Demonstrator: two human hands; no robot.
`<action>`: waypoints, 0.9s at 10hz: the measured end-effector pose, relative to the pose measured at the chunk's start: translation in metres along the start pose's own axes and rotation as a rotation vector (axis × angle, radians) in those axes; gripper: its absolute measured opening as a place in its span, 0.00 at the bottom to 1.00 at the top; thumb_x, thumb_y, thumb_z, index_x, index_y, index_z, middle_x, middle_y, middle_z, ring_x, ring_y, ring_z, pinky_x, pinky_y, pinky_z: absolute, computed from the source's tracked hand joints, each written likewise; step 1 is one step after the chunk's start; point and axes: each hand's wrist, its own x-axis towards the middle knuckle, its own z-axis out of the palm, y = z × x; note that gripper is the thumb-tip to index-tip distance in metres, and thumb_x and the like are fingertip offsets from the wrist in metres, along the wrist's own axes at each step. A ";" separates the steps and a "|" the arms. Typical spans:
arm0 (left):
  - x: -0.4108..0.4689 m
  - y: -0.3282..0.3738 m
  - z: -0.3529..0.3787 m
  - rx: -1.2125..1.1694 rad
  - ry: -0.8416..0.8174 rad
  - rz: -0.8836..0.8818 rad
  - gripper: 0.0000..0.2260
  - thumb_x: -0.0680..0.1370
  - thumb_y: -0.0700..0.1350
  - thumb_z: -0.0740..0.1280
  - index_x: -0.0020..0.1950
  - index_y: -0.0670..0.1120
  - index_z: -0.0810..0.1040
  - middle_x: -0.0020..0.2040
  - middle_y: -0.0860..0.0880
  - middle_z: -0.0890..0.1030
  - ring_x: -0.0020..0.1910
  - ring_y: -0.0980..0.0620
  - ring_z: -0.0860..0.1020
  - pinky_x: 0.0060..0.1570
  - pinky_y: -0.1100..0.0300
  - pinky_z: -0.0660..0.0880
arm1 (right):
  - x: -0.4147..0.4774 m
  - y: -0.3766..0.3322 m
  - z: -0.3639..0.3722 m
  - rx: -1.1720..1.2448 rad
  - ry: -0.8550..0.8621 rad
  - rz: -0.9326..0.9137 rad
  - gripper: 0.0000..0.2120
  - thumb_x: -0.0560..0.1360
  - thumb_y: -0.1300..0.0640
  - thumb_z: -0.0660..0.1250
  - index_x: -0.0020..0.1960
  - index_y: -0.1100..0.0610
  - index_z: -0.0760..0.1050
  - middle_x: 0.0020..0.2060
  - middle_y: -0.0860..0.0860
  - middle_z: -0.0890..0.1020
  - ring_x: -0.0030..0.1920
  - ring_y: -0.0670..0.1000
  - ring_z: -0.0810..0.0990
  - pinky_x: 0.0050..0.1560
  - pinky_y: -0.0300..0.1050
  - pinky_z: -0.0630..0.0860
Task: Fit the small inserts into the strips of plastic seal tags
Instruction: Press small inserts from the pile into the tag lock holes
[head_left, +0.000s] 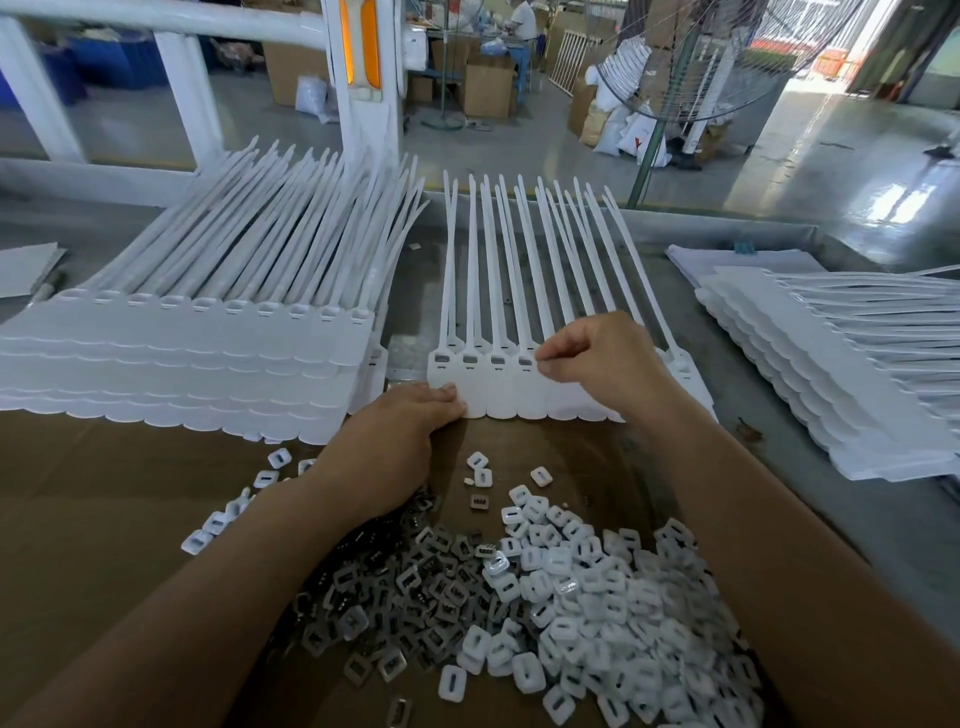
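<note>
A strip of white plastic seal tags (498, 400) lies flat in the middle of the table, its tails pointing away from me. The leftmost sockets of the strip hold grey inserts. My left hand (395, 441) lies with straight fingers on the strip's lower left corner. My right hand (597, 364) is over the middle of the strip, thumb and forefinger pinched together at a socket; whatever they pinch is too small to make out. A heap of small inserts (545, 597), grey metal ones on the left and white plastic ones on the right, lies on brown cardboard (104, 519) close to me.
A tall stack of tag strips (182, 364) stands on the left, and another stack (841, 374) lies on the right. A white machine frame (363, 78) and a large fan (727, 62) stand beyond the table's far edge.
</note>
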 end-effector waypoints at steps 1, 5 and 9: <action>0.001 0.000 0.001 -0.003 0.003 0.002 0.25 0.75 0.31 0.55 0.69 0.50 0.68 0.71 0.53 0.64 0.71 0.56 0.59 0.66 0.68 0.50 | 0.013 0.007 -0.002 0.015 0.081 0.066 0.05 0.72 0.62 0.70 0.47 0.57 0.82 0.44 0.49 0.82 0.46 0.47 0.78 0.53 0.45 0.76; 0.001 0.000 0.001 0.017 -0.002 0.009 0.25 0.75 0.31 0.54 0.69 0.50 0.67 0.72 0.53 0.63 0.71 0.56 0.58 0.66 0.68 0.49 | 0.027 0.025 0.011 -0.084 0.061 0.140 0.08 0.75 0.63 0.64 0.44 0.56 0.82 0.50 0.50 0.82 0.45 0.44 0.72 0.47 0.38 0.67; -0.002 0.000 0.001 0.037 0.012 0.021 0.24 0.76 0.32 0.55 0.69 0.50 0.67 0.72 0.53 0.63 0.71 0.56 0.58 0.66 0.68 0.49 | 0.025 0.024 0.012 -0.076 0.131 0.140 0.06 0.71 0.63 0.69 0.42 0.53 0.78 0.51 0.50 0.80 0.47 0.45 0.71 0.49 0.40 0.68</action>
